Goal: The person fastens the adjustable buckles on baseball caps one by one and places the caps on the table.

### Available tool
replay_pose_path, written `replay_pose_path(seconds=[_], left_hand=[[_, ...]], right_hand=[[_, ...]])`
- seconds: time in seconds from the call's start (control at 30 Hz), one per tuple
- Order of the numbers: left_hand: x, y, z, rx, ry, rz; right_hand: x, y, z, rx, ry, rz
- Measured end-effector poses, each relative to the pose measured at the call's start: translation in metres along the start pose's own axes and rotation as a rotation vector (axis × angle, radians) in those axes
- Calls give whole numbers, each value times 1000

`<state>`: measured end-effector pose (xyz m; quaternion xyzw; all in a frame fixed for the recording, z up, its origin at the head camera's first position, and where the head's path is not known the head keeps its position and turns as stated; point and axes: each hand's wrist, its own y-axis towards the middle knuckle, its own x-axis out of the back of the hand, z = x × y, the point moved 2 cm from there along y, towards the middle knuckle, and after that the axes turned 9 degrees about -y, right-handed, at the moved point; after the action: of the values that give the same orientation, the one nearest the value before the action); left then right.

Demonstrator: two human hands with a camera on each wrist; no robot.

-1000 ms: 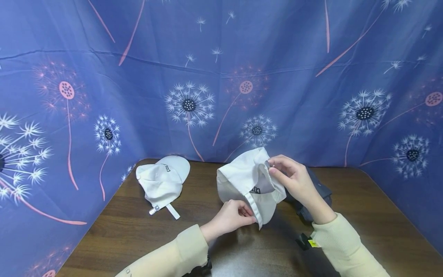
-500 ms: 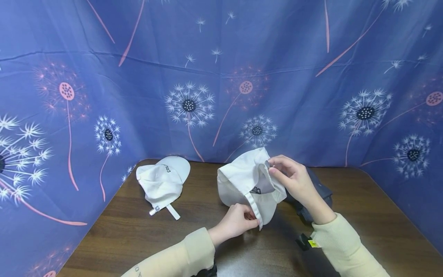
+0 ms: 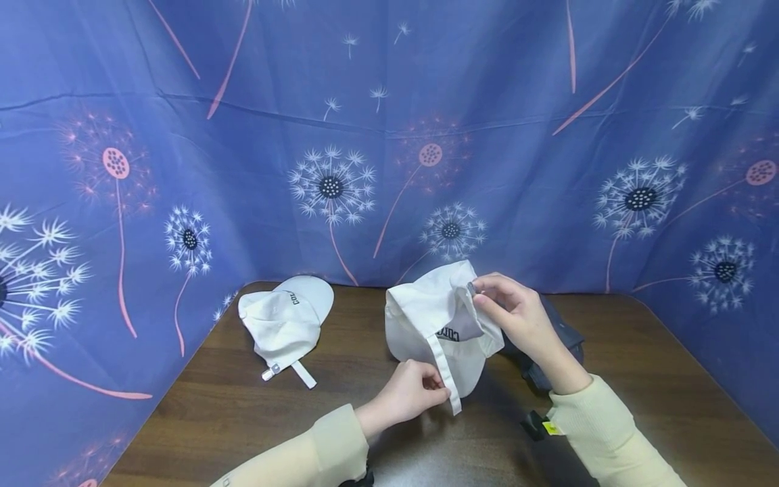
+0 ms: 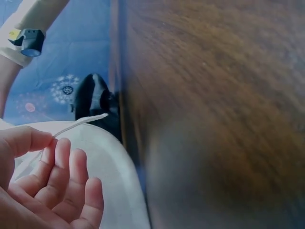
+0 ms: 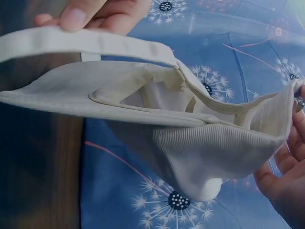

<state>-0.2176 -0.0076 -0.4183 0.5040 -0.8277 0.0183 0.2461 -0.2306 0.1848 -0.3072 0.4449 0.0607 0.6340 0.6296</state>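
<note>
A white baseball cap is held up off the table with its inside and dark lettering showing. My left hand pinches its back strap between thumb and forefinger. The loose strap end sticks out past those fingertips in the left wrist view, where the other fingers curl loosely. On the other side, my right hand pinches the cap's edge at a small metal buckle. Strap and buckle are apart. The right wrist view shows the back opening of the cap between both hands.
A second white cap lies at the left of the wooden table, its strap undone. Behind my right hand lies a dark cloth item, partly hidden. A blue dandelion-patterned curtain hangs along the back and sides.
My left hand first shifts slightly right, then back left and up the strap, so more of the strap end hangs below the fingers. The right hand stays nearly still at the buckle.
</note>
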Motion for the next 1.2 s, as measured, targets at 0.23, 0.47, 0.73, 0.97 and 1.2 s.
replay_pose_path(seconds=[0.23,0.47,0.73,0.97,1.2], left_hand=[[8,-5,-12,2,-22,0],[17,-9,-22,43,-116,16],[29,-9,-34,25,-71,-2],[40,-7,-47,2,-65,-34],[54,-3,-62,-19,-68,-74]], right_hand=[[1,1,-2,-12,-42,-9],[0,0,-4,-22,-13,-18],[1,1,-5,-47,-21,-33],[2,2,-6,-73,-58,-53],[2,2,-11,-104,-101,-50]])
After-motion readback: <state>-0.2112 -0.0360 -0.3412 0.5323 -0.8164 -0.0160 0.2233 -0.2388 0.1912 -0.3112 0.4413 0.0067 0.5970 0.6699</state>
